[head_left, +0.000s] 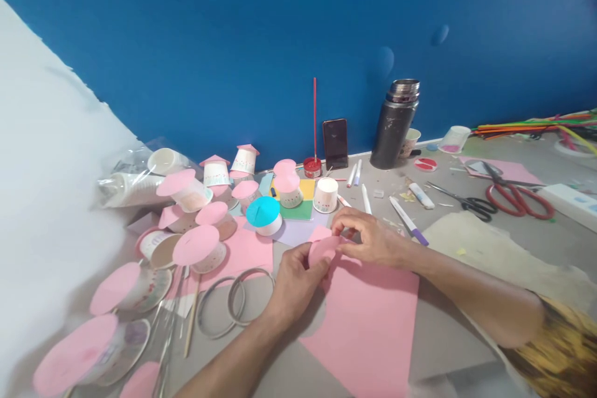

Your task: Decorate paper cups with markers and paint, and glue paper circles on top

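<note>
A small pink paper disc (323, 250) is pinched between both of my hands above a large pink paper sheet (368, 317) on the grey table. My left hand (295, 280) grips the disc's lower left edge with thumb and fingers closed. From the right, my right hand (368, 236) holds its upper edge with curled fingers. Two metal rings (236, 298) lie just left of my left wrist.
Many paper cups with pink paper lids (200, 249) crowd the left side, one with a blue lid (263, 214). Markers (408, 219), a glue stick, black scissors (466, 202) and red scissors (517, 196) lie on the right. A dark flask (396, 124) and phone (334, 143) stand by the blue wall.
</note>
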A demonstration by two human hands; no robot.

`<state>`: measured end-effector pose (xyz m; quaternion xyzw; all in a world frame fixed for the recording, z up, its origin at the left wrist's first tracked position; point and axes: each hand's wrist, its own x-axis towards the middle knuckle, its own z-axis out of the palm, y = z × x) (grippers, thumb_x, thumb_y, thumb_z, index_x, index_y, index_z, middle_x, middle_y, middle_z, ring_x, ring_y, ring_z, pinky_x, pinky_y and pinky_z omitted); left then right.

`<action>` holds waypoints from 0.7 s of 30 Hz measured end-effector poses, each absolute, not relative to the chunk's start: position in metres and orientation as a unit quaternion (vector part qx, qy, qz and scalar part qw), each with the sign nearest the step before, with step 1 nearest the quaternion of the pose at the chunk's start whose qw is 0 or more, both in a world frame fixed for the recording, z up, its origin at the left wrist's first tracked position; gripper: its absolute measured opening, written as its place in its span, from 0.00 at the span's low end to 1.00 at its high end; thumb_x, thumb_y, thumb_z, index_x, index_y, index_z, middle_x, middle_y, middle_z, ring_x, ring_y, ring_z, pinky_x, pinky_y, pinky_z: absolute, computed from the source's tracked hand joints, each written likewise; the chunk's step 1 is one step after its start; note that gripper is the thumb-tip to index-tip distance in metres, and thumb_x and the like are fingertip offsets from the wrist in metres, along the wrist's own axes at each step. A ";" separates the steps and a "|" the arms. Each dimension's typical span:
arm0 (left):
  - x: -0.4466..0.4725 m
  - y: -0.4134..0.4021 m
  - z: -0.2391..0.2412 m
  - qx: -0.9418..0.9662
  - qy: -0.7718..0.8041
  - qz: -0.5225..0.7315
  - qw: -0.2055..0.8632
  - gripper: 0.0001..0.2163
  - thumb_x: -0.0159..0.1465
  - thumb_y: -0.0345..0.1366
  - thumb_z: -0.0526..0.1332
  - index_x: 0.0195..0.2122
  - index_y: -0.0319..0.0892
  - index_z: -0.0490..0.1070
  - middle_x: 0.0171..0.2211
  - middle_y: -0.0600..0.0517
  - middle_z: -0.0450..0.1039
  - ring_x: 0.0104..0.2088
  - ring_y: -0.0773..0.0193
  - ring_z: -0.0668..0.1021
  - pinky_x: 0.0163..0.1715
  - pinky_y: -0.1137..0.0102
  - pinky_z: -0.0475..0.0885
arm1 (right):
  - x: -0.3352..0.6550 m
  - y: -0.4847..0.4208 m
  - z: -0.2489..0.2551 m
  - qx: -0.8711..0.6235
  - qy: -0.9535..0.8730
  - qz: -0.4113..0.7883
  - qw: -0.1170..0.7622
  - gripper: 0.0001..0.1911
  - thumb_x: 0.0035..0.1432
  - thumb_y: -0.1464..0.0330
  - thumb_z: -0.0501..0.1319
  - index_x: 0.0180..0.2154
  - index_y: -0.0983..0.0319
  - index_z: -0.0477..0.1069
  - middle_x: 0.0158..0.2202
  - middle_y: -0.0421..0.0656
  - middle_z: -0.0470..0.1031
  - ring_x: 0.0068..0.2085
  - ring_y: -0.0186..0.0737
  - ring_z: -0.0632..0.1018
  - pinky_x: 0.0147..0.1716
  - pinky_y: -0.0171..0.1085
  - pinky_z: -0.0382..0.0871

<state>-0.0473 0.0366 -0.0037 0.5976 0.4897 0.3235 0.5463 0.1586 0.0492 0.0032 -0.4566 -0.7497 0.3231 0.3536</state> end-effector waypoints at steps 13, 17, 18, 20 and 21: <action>-0.050 0.043 -0.012 0.437 0.437 0.342 0.708 0.14 0.56 0.44 0.68 0.33 0.38 0.73 0.12 0.55 0.67 0.13 0.65 0.68 0.15 0.71 0.66 | 0.163 0.061 -0.003 -0.423 -0.714 0.377 0.411 0.10 0.48 0.79 0.60 0.30 0.61 0.75 0.48 0.45 0.76 0.42 0.38 0.77 0.43 0.38 0.72; -0.052 0.045 -0.016 0.464 0.485 0.366 0.645 0.14 0.59 0.47 0.65 0.30 0.39 0.72 0.11 0.56 0.64 0.12 0.67 0.66 0.15 0.72 0.64 | 0.158 0.060 0.002 -0.463 -0.627 0.444 0.442 0.12 0.54 0.72 0.61 0.42 0.60 0.73 0.42 0.43 0.77 0.38 0.37 0.77 0.35 0.34 0.71; -0.053 0.045 -0.017 0.478 0.492 0.363 0.631 0.14 0.59 0.47 0.65 0.30 0.39 0.72 0.11 0.55 0.65 0.12 0.68 0.66 0.16 0.72 0.63 | 0.156 0.059 0.003 -0.475 -0.619 0.455 0.429 0.11 0.54 0.70 0.63 0.42 0.60 0.73 0.39 0.41 0.76 0.35 0.36 0.76 0.33 0.34 0.70; -0.053 0.044 -0.018 0.500 0.506 0.352 0.608 0.14 0.58 0.47 0.67 0.31 0.39 0.74 0.13 0.54 0.68 0.13 0.67 0.67 0.16 0.73 0.62 | 0.153 0.055 0.006 -0.510 -0.637 0.439 0.375 0.06 0.53 0.69 0.66 0.34 0.60 0.71 0.30 0.36 0.72 0.30 0.34 0.72 0.29 0.33 0.65; -0.053 0.044 -0.018 0.503 0.515 0.349 0.600 0.15 0.57 0.47 0.67 0.33 0.39 0.74 0.13 0.54 0.68 0.13 0.67 0.68 0.17 0.73 0.61 | 0.151 0.053 0.008 -0.529 -0.651 0.419 0.349 0.08 0.52 0.69 0.66 0.28 0.60 0.68 0.25 0.35 0.68 0.28 0.33 0.69 0.27 0.33 0.62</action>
